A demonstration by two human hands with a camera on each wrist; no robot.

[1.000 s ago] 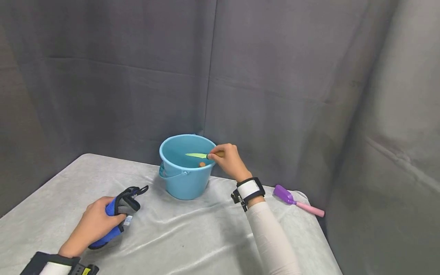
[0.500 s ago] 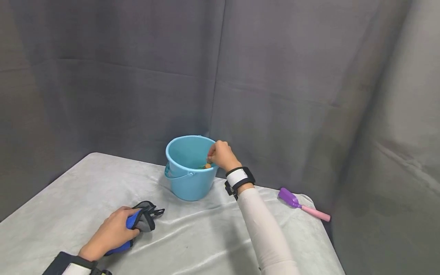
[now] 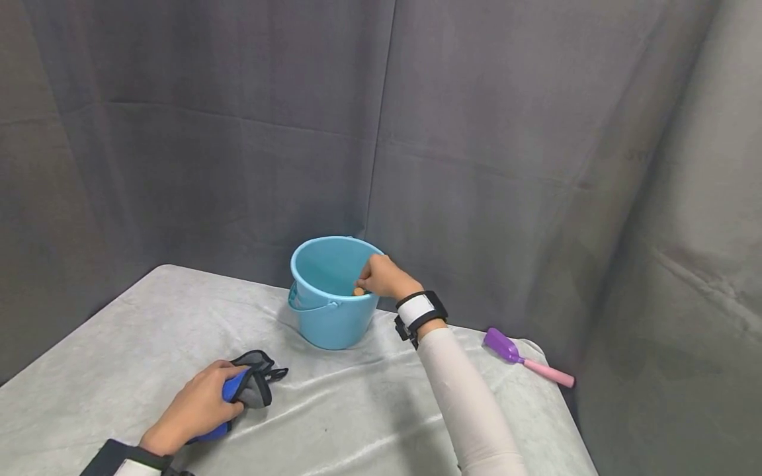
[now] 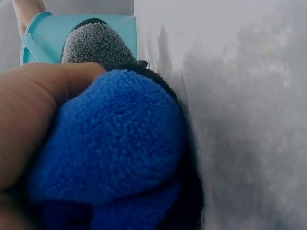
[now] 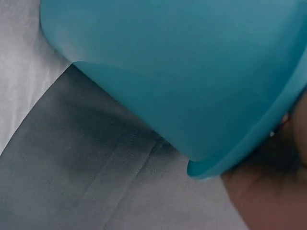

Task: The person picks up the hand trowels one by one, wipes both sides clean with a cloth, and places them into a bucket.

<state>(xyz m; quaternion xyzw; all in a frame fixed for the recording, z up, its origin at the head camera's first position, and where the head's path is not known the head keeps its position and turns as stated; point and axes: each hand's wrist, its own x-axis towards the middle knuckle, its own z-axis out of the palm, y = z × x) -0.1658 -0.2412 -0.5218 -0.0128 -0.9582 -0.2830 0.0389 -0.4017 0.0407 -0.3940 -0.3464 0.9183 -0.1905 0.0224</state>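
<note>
In the head view my left hand [image 3: 199,404] grips a bunched blue and grey cloth [image 3: 256,390] with black edging, low over the table. The left wrist view shows its fluffy blue side [image 4: 115,139] filling the grip. My right hand [image 3: 387,277] reaches over the right rim of a light blue bucket [image 3: 333,324], fingers bent down inside. Beside the fingertips shows a small round orange-brown end [image 3: 358,291] of something in the bucket. The wall hides whatever the fingertips may hold. In the right wrist view the bucket wall [image 5: 158,86] covers most of the fingers.
A purple scoop [image 3: 502,345] with a pink handle lies at the table's right edge. The bucket's handle [image 3: 312,309] hangs down on its left. Grey curtains [image 3: 238,165] close off the back and sides of the pale covered table [image 3: 309,430].
My right hand has lowered a green-bladed knife into the bucket; the blade is now out of sight. My left hand, holding the cloth, has shifted right and slightly down in the head view.
</note>
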